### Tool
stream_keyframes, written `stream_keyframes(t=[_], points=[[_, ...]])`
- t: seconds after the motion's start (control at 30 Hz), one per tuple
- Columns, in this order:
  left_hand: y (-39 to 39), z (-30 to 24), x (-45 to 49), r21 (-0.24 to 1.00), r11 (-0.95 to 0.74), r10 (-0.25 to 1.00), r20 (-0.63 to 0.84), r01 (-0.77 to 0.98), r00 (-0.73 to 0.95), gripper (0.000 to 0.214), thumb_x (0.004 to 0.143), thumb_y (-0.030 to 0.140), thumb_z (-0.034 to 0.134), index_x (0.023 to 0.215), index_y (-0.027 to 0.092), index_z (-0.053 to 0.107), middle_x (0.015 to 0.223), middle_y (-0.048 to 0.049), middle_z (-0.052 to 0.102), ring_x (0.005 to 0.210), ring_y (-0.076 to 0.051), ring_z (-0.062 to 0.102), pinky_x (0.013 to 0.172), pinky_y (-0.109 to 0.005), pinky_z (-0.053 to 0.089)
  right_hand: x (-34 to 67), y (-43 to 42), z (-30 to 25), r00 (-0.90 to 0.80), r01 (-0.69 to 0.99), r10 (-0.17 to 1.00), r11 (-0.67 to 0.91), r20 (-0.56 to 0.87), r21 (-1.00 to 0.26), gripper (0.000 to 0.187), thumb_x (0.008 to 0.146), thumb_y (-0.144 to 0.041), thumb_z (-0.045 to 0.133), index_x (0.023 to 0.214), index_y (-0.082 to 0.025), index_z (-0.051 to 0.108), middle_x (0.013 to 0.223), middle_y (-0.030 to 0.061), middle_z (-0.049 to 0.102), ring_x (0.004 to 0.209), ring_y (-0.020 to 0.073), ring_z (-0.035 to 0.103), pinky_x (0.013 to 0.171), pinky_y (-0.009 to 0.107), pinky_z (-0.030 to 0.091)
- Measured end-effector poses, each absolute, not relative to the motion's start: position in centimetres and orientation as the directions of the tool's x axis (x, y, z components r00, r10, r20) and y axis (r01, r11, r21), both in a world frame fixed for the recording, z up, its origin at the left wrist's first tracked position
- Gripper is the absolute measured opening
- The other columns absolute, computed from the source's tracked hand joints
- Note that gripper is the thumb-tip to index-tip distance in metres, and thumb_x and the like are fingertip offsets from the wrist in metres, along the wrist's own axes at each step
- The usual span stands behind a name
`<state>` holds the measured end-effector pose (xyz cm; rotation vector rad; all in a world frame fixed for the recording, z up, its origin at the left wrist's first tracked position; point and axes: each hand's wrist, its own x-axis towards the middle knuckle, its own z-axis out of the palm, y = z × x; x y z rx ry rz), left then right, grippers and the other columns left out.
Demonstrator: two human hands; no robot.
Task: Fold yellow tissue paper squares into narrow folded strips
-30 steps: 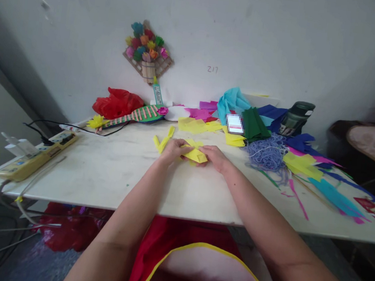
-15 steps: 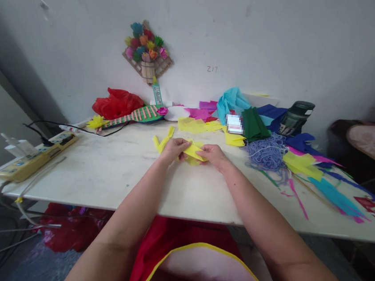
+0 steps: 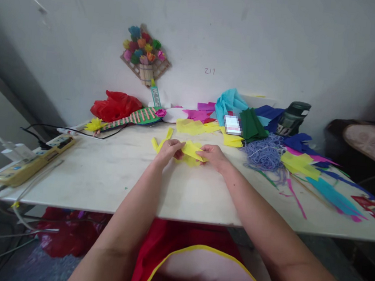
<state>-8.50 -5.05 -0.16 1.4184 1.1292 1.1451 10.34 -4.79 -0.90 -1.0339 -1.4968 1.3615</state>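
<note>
Above the middle of the white table, a folded piece of yellow crepe paper is stretched between my two hands. My left hand pinches its left end, and my right hand pinches its right end between thumb and fingers. More thin yellow paper shows just beneath, partly hidden by the hands. A narrow yellow paper strip, bent in a V, lies behind my left hand. Farther back, flat yellow sheets rest on the table.
Left are a yellow power strip, a red plastic bag and a green decorated pipa shape. Right are tangled purple yarn, dark green paper, a dark bottle and blue paper strips. A flower craft hangs behind.
My left hand has shifted slightly left, so more of the folded yellow paper shows between the hands. My right hand keeps its pinch. The view has shifted a little.
</note>
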Motion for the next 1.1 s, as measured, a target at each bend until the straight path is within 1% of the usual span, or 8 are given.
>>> stream_keyframes(t=[0.13,0.23,0.3,0.47,0.53,0.67,0.9,1.1], points=[[-4.7,-0.5,-8.5,0.976,-0.177,0.983,0.168,0.128,0.078,0.03,0.064,0.04,0.064,0.059,0.014,0.048,0.046,0.0005,0.055,0.038,-0.008,0.05,0.041,-0.02,0.039,10.2,-4.9,-0.7,-0.275,0.02,0.959,0.072,0.064,-0.997,0.019,0.061,-0.027,0.068,0.061,-0.014,0.054,0.051,0.0027,0.062,0.041,0.0105,0.055,0.037,0.019,0.041],[-4.3,-0.8,-8.4,0.966,-0.181,0.983,0.179,0.184,0.024,0.033,0.064,0.043,0.064,0.058,0.015,0.047,0.044,0.0014,0.053,0.035,-0.008,0.048,0.038,-0.019,0.038,10.1,-4.9,-0.7,-0.26,0.019,0.963,0.076,0.069,-0.997,0.021,0.06,-0.028,0.07,0.061,-0.014,0.054,0.051,0.0024,0.062,0.04,0.0104,0.055,0.036,0.018,0.041],[-4.2,-0.8,-8.4,0.97,-0.175,0.984,0.175,0.17,0.018,0.036,0.066,0.048,0.061,0.06,0.015,0.048,0.046,0.0006,0.055,0.036,-0.008,0.049,0.039,-0.02,0.039,10.2,-4.8,-0.8,-0.255,0.02,0.964,0.084,0.076,-0.996,0.021,0.061,-0.028,0.069,0.061,-0.014,0.054,0.05,0.0025,0.062,0.039,0.0098,0.054,0.036,0.018,0.041],[-4.8,-0.2,-8.5,0.991,-0.11,0.994,0.108,0.075,0.036,0.046,0.067,0.058,0.054,0.08,0.014,0.056,0.055,-0.0003,0.058,0.042,-0.009,0.054,0.043,-0.021,0.043,10.6,-4.5,-1.3,-0.321,0.016,0.944,0.087,0.077,-0.996,0.022,0.061,-0.03,0.07,0.063,-0.014,0.055,0.051,0.003,0.063,0.041,0.0107,0.055,0.038,0.02,0.042],[-5.1,0.0,-8.3,0.992,-0.105,0.987,0.094,0.071,0.134,0.045,0.064,0.054,0.06,0.084,0.013,0.058,0.061,-0.0012,0.06,0.047,-0.01,0.056,0.047,-0.021,0.046,10.6,-4.5,-1.3,-0.373,0.029,0.926,0.081,0.064,-0.996,0.023,0.06,-0.031,0.07,0.063,-0.014,0.055,0.052,0.0024,0.063,0.04,0.0102,0.054,0.039,0.02,0.043],[-5.5,-0.2,-7.9,0.981,-0.095,0.941,0.032,0.171,0.337,0.037,0.06,0.041,0.069,0.078,0.011,0.059,0.065,-0.003,0.063,0.051,-0.01,0.058,0.051,-0.022,0.048,10.6,-4.6,-1.4,-0.408,0.051,0.911,0.084,0.056,-0.995,0.025,0.058,-0.033,0.072,0.062,-0.015,0.055,0.051,-0.0002,0.061,0.04,0.0096,0.053,0.039,0.02,0.042],[-5.0,-0.9,-7.8,0.985,-0.131,0.954,0.094,0.114,0.284,0.03,0.063,0.037,0.068,0.074,0.012,0.055,0.058,-0.0016,0.062,0.052,-0.012,0.06,0.053,-0.022,0.049,10.7,-4.5,-1.3,-0.357,-0.041,0.931,0.07,0.08,-0.997,0.029,0.067,-0.042,0.064,0.071,-0.014,0.056,0.056,0.004,0.064,0.04,0.0111,0.055,0.039,0.021,0.042],[-5.1,-0.7,-7.5,0.988,-0.116,0.961,0.087,0.098,0.261,0.029,0.062,0.034,0.069,0.076,0.012,0.056,0.059,-0.0016,0.063,0.052,-0.012,0.06,0.054,-0.022,0.049,10.4,-4.3,-1.5,-0.303,0.008,0.952,0.032,0.028,-0.999,0.03,0.057,-0.035,0.074,0.07,-0.014,0.058,0.052,0.0015,0.062,0.038,0.0097,0.053,0.038,0.019,0.041]])
